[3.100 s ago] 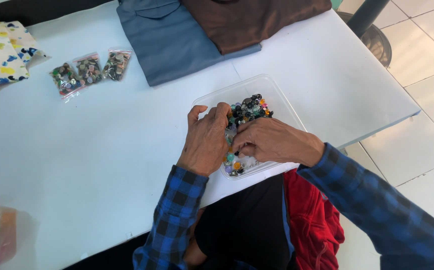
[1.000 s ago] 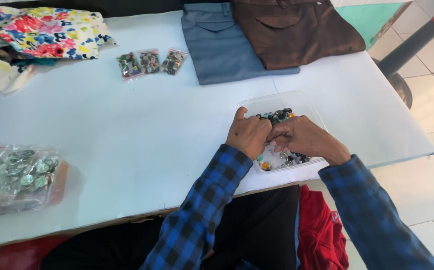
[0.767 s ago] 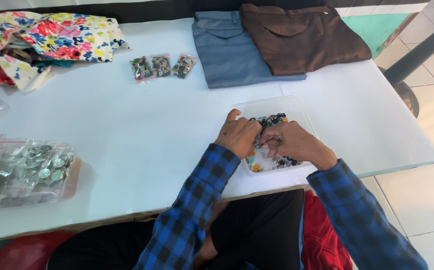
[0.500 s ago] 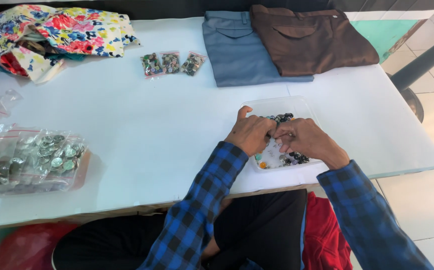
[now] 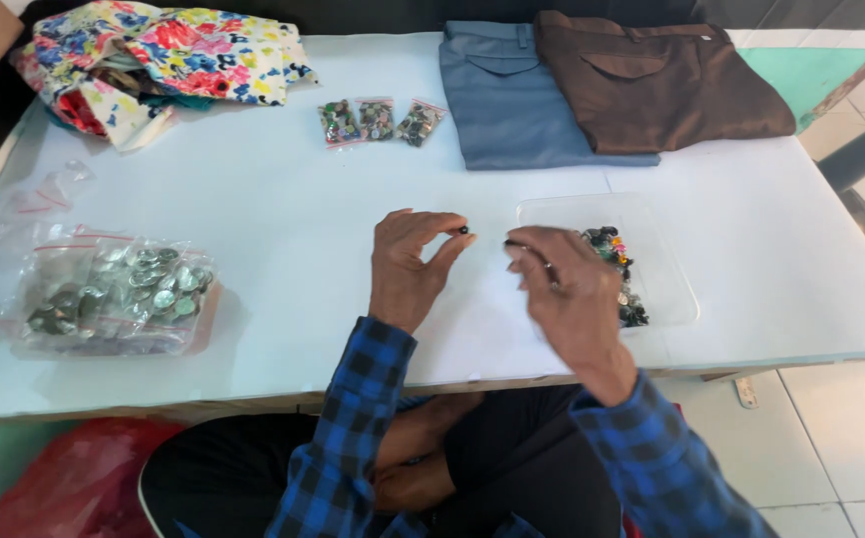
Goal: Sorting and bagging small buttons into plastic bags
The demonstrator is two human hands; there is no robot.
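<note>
Nearest of all, the person's lap in dark trousers shows under the counter's point(image 5: 253, 299) front edge, with a red bag point(image 5: 74, 478) on the floor at the left and pale floor tiles point(image 5: 841, 438) at the right; both forearms wear blue checked sleeves. Just above the edge, the left hand point(image 5: 411, 267) is raised over the pale, matte surface, its thumb and forefinger pinched on a small black bead point(image 5: 463, 230), the other fingers loosely curled. Close beside it, the right hand point(image 5: 564, 289) hangs with its fingers bent and drawn together at the tips; something dark shows at its fingertips, too small to tell. Right of that hand, a shallow clear plastic tray point(image 5: 667, 289) lies flat on the counter, holding a heap of mixed dark and coloured beads point(image 5: 620, 274). Well to the left sits a clear zip bag of silvery round pieces point(image 5: 114, 294), with a few empty-looking clear bags point(image 5: 39, 199) behind it. Further back, near the middle, three small packets of beads point(image 5: 378, 121) lie in a row. Along the far edge rest a crumpled floral cloth point(image 5: 173, 55) at the left, and folded grey-blue trousers point(image 5: 522, 95) partly under folded brown trousers point(image 5: 652, 85) at the right. Beyond the right corner, a green floor patch point(image 5: 821, 75) shows.
</note>
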